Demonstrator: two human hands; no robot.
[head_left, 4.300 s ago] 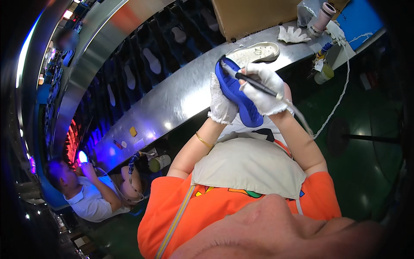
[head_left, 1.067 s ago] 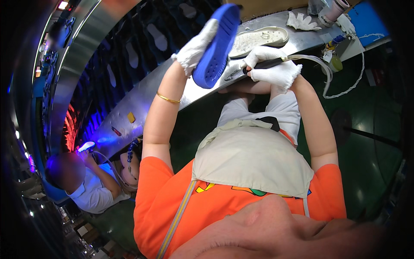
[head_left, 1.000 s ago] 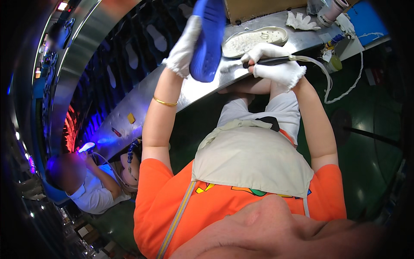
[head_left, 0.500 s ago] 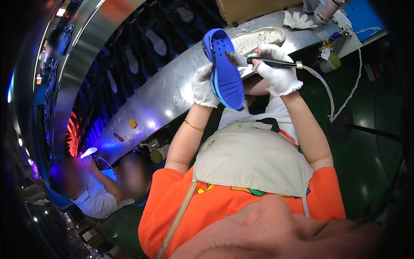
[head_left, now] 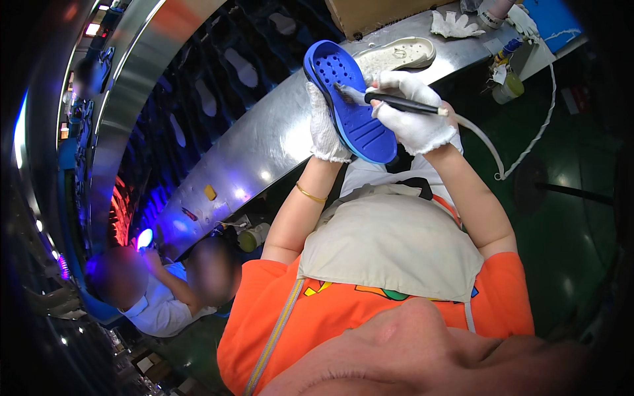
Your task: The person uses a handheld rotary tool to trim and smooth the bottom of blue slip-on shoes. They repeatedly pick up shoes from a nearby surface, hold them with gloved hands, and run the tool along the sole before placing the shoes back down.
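Note:
A blue shoe sole [head_left: 365, 125] with a row of holes toward its far end is held up over the metal bench's near edge. My left hand [head_left: 325, 125], in a white knit glove, grips its left side from beneath. In my gloved right hand [head_left: 413, 112] is a brush [head_left: 399, 102] with a black handle, wrapped by the fingers. A white tube [head_left: 482, 136] runs from the back of the handle. The brush's pale bristles touch or nearly touch the sole's inner face, just below the holes. A cream-coloured sole [head_left: 399, 53] lies on the bench behind.
The metal bench [head_left: 264, 135] curves away to the left beside a dark conveyor [head_left: 240, 66] carrying shoe parts. A spare white glove [head_left: 456, 25], a cardboard box [head_left: 376, 14] and a hanging greenish container [head_left: 508, 88] are at the back. Two people sit at the left, one holding a lit tool [head_left: 144, 238].
The sole has turned to show more of its inner face, its near end swinging right. My right hand has moved slightly left and down, with the brush still against the sole's area.

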